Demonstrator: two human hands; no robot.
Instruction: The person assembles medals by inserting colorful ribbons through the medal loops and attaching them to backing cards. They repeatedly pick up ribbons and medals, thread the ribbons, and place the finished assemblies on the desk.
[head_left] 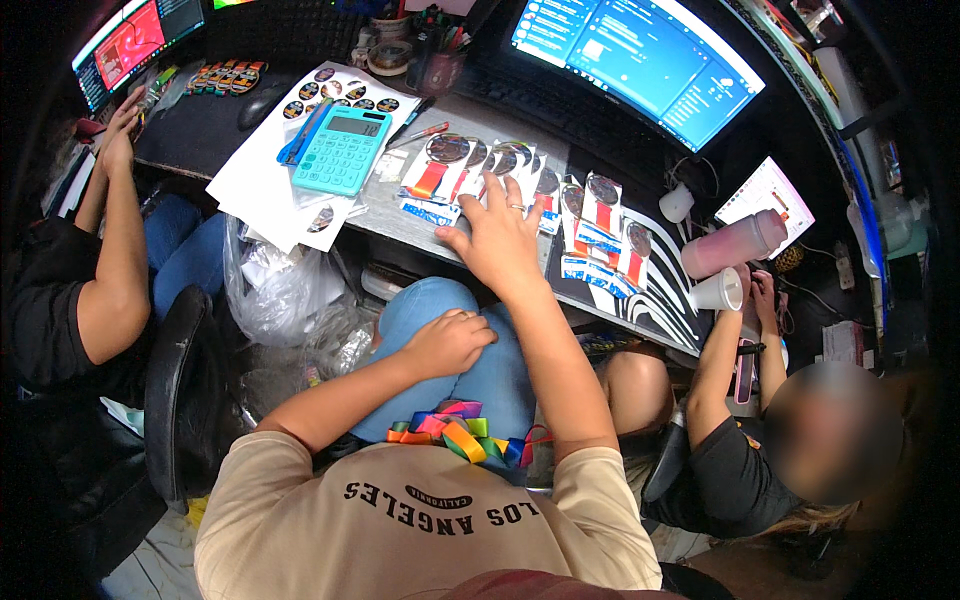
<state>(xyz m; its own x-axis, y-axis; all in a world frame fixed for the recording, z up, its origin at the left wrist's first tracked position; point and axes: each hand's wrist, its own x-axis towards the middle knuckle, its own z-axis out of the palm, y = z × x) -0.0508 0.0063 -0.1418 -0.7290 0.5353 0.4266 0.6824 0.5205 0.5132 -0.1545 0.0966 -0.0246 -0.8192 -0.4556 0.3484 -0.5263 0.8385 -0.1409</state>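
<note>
My right hand [500,225] reaches over the desk with its fingers spread, the fingertips on or just above a row of packed medals [445,165]. Each medal has a dark round disc, a red-orange ribbon and a white-and-blue card. More such medals [603,205] lie overlapping to the right of that hand. Palm down on my jeans, my left hand [452,340] rests with loosely curled fingers and nothing visible in it; its palm is hidden. A bunch of coloured ribbons [465,430] lies on my lap, close to my body.
A turquoise calculator [343,150] lies on sheets of round stickers [310,92]. Behind stand a monitor [640,60] and a pen holder [442,72]. A plastic bag [280,285] hangs by the desk's left. People sit on both sides; the right one holds a white cup [716,292] near a pink bottle [730,245].
</note>
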